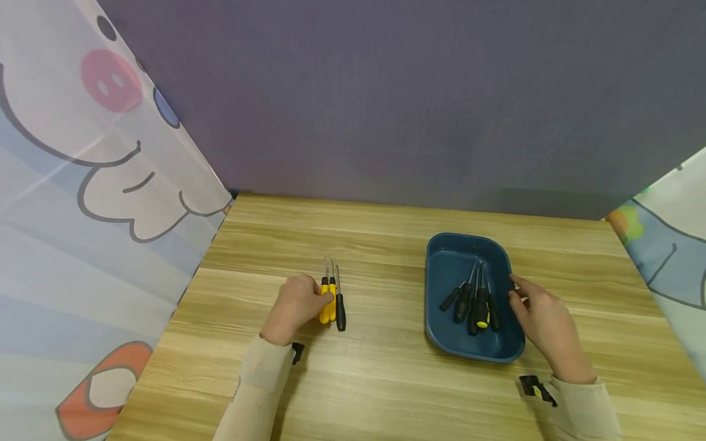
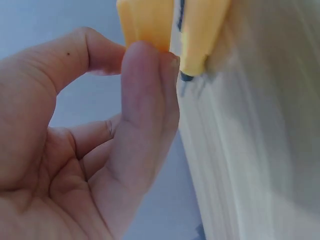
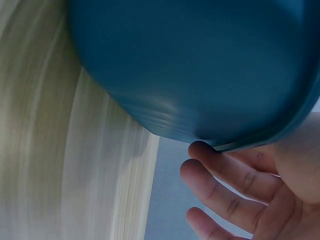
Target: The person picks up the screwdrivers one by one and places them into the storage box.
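Note:
My left hand (image 1: 298, 303) pinches a yellow-handled screwdriver (image 1: 324, 313) between thumb and fingers, over the left part of the table. In the left wrist view its yellow handle (image 2: 146, 22) sticks up from the fingertips. Close beside it lies a second yellow-handled screwdriver (image 1: 333, 313), and right of that a black screwdriver (image 1: 341, 315). All their shafts point away from me. On the right, my right hand (image 1: 546, 321) holds the right rim of a blue tray (image 1: 449, 245); the right wrist view has curled fingers (image 3: 245, 180) against the rim's outside, the thumb hidden behind it.
Several dark-handled screwdrivers (image 1: 463, 309) lie in the tray, one with a yellow end. Under everything is a wood-grain table (image 1: 375, 380). A grey panel (image 1: 375, 110) rises at its back edge, and a cartoon-printed curtain (image 1: 110, 257) hangs along the left.

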`<control>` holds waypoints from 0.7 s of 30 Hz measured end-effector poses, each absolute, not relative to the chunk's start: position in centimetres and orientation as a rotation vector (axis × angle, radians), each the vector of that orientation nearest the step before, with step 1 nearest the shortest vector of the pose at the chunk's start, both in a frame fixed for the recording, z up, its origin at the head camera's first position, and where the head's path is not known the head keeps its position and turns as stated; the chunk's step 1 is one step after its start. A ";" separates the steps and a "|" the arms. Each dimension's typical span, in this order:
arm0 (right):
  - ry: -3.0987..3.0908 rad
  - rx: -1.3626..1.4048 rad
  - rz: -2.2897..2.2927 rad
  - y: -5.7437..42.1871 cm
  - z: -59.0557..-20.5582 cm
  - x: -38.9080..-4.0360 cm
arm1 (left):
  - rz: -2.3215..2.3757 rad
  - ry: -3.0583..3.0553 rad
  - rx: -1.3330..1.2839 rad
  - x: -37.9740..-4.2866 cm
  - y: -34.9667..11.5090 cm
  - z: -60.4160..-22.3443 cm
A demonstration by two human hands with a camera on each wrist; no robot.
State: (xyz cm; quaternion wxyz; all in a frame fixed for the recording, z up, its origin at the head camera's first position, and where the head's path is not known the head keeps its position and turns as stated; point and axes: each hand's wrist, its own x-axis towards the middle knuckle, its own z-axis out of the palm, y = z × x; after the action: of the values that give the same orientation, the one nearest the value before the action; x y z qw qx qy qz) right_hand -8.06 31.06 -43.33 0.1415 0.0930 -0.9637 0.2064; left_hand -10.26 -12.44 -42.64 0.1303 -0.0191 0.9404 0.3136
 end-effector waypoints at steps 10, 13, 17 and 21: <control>-2.777 0.263 0.599 31.0 -43.4 -8.0 | 0.996 2.746 0.211 -11.3 -9.7 -41.0; -2.782 0.256 0.603 31.0 -43.4 -8.0 | 1.011 2.743 0.304 -12.0 -8.4 -40.4; -2.779 0.253 0.602 31.0 -43.4 -8.1 | 0.999 2.747 0.391 -13.0 -6.3 -39.7; -2.782 0.256 0.604 31.0 -43.3 -8.1 | 0.960 2.738 0.457 -14.0 -4.0 -38.9</control>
State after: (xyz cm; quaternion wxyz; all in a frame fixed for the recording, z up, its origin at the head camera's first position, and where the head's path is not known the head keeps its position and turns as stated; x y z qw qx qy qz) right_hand -8.14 30.97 -43.35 0.1411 0.0886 -0.9636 0.2091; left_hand -13.95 -4.00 -38.93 0.1020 0.1549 0.9273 0.3252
